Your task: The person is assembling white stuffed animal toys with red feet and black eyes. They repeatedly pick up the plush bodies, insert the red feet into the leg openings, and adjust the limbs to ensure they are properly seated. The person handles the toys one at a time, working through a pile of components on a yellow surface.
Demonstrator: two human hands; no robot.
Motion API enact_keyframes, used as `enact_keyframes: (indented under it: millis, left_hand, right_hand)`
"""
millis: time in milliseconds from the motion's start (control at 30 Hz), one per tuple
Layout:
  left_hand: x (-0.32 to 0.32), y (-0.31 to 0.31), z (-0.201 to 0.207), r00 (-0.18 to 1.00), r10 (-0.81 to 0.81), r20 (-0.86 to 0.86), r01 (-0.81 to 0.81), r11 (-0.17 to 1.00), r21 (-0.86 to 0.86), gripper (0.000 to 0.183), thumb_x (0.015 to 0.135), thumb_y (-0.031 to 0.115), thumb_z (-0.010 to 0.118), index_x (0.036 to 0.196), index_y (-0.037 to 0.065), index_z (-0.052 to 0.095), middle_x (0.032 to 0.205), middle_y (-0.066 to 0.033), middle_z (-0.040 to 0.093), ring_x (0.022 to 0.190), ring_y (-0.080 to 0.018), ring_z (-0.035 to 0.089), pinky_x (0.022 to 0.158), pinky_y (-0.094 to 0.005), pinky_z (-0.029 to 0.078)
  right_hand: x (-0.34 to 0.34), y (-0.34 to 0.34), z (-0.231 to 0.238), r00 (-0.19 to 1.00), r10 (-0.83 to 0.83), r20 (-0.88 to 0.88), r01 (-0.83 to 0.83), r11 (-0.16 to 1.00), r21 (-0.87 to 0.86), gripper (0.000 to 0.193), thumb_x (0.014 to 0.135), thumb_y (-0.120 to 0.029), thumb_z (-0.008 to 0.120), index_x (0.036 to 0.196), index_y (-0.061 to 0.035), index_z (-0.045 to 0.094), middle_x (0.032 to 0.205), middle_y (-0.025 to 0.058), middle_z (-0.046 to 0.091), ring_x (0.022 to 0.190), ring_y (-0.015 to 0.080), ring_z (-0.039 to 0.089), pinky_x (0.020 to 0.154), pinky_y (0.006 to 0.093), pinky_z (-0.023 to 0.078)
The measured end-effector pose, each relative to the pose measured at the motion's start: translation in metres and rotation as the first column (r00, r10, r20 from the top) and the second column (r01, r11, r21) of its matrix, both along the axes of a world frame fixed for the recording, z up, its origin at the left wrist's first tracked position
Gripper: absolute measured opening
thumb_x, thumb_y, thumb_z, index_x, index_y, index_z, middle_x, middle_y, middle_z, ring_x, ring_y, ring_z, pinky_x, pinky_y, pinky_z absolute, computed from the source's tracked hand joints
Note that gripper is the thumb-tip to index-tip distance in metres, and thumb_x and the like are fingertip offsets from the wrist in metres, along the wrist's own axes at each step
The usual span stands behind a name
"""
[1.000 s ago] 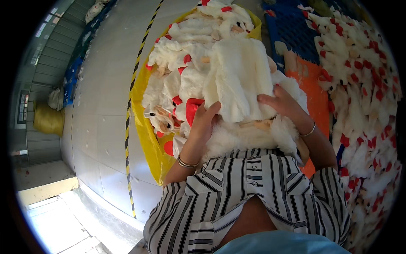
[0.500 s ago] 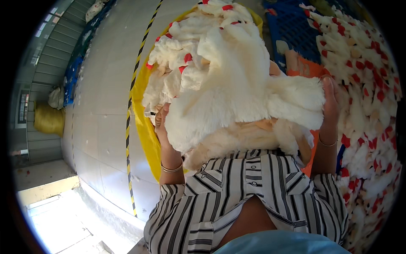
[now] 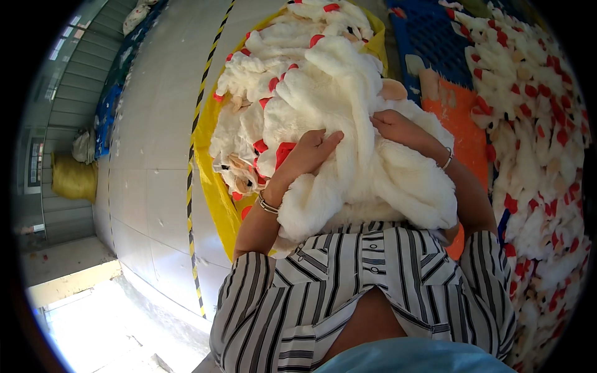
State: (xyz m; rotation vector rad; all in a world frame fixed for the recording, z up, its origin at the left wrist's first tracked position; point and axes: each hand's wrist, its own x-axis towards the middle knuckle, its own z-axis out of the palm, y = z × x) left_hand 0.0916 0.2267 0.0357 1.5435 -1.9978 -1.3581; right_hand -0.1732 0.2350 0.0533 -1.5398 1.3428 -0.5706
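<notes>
White fur piece: you have it [image 3: 357, 102] spread in folds over the near part of the yellow sheet [image 3: 219, 211], on top of the pile there, its two lower lobes reaching down to your striped shirt [image 3: 360, 267].
Left hand: your left hand [image 3: 315, 150] is curled, pinching the white fur piece between thumb and fingers, above the near part of the yellow sheet.
Right hand: your right hand [image 3: 401, 128] is curled too, gripping a fold of the white fur piece, farther right over the yellow sheet than your left; its fingertips are partly sunk in the fur.
Red patch: it [image 3: 284, 153] shows just beside your left hand, over the yellow sheet.
Pile of plush pieces: white with red bits, it [image 3: 239, 81] covers most of the yellow sheet.
Orange sheet: it [image 3: 459, 127] lies right of the yellow sheet.
Second pile: similar pieces [image 3: 538, 137] lie farther right of the yellow sheet.
Striped tape: black and yellow, it [image 3: 193, 149] runs along the floor [image 3: 149, 124] left of the yellow sheet.
</notes>
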Motion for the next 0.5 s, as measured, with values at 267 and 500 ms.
enact_keyframes:
  millis: [267, 500]
  left_hand:
    - [0.041, 0.005, -0.009, 0.607, 0.257, -0.752, -0.146, 0.966, 0.213, 0.016, 0.096, 0.014, 0.058, 0.100, 0.001, 0.067, 0.088, 0.0027, 0.065, 0.080, -0.0037, 0.055, 0.071, -0.0200, 0.045]
    - [-0.001, 0.027, 0.044, 0.438, -0.309, -0.844, 0.275, 0.940, -0.201, 0.029, 0.087, 0.012, 0.066, 0.113, -0.002, 0.063, 0.109, -0.0054, 0.065, 0.104, -0.0165, 0.056, 0.092, -0.0307, 0.043]
  right_hand:
    - [-0.071, -0.010, 0.028, 0.997, -0.017, -0.077, 0.011, 0.997, -0.082, 0.038, 0.098, -0.039, 0.053, 0.087, -0.0054, 0.066, 0.073, 0.0011, 0.063, 0.059, 0.0052, 0.056, 0.048, 0.0195, 0.043]
    - [-0.014, -0.032, -0.001, 0.987, 0.114, 0.116, -0.141, 0.957, 0.254, 0.044, 0.093, -0.042, 0.057, 0.112, -0.0028, 0.059, 0.087, 0.0044, 0.065, 0.061, 0.0088, 0.059, 0.048, 0.0229, 0.046]
